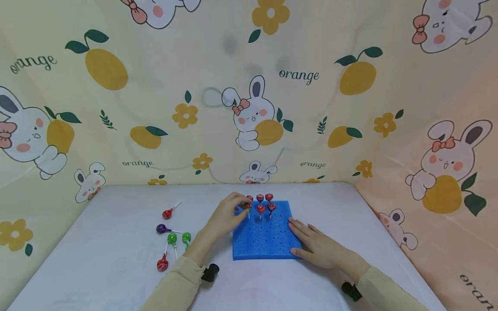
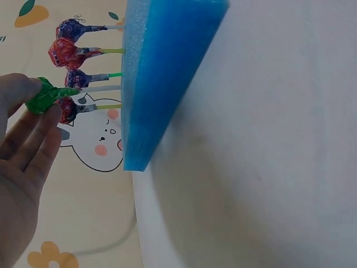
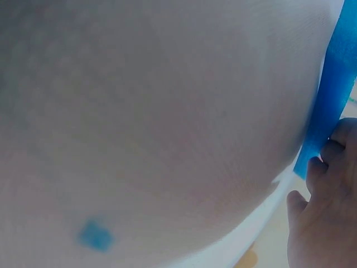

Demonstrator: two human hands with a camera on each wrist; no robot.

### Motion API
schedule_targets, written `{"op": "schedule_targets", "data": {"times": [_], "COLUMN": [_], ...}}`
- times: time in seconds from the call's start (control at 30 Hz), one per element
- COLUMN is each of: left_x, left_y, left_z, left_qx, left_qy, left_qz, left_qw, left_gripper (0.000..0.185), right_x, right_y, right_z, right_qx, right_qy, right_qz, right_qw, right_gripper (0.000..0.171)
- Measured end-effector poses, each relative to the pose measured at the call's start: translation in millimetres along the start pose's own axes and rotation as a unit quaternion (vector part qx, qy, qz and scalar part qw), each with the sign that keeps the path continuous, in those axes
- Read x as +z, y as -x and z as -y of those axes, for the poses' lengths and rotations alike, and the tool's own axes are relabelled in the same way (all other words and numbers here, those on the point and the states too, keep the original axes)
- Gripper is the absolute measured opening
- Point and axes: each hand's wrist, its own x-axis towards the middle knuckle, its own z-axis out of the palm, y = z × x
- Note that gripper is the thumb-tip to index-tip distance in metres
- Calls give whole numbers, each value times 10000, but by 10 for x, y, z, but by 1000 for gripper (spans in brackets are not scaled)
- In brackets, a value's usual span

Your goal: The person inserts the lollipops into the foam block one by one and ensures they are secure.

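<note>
Left hand (image 1: 227,216) pinches green lollipop (image 2: 46,96): keep stick upright over hole. Right hand (image 1: 317,244), fingers flat, presses foam block (image 1: 264,242) steady.

The left hand (image 2: 22,162) pinches a green lollipop (image 2: 47,96) whose stick meets the blue foam (image 2: 162,67); four more lollipops (image 2: 64,53) stand stuck in the foam beside it; the foam lies on the white tabletop (image 2: 262,167).

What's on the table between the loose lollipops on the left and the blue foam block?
In the head view, only the left hand and its forearm cross that stretch; otherwise bare white table lies between the loose lollipops and the blue foam block.
</note>
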Motion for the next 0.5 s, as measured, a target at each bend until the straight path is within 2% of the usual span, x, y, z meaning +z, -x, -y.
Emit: {"op": "schedule_targets", "data": {"times": [0.37, 0.5], "left_x": [48, 68], "left_y": [-25, -27], "left_z": [21, 32], "left_qx": [-257, -256], "left_qy": [-161, -212], "left_qz": [229, 287], "left_qw": [9993, 9990], "left_gripper": [31, 31], "right_x": [11, 7], "right_y": [-8, -5], "right_z": [-11, -7], "right_qx": [46, 28], "right_qy": [49, 0], "right_qz": [1, -7], "right_qw": [10000, 10000], "right_gripper": [89, 88]}}
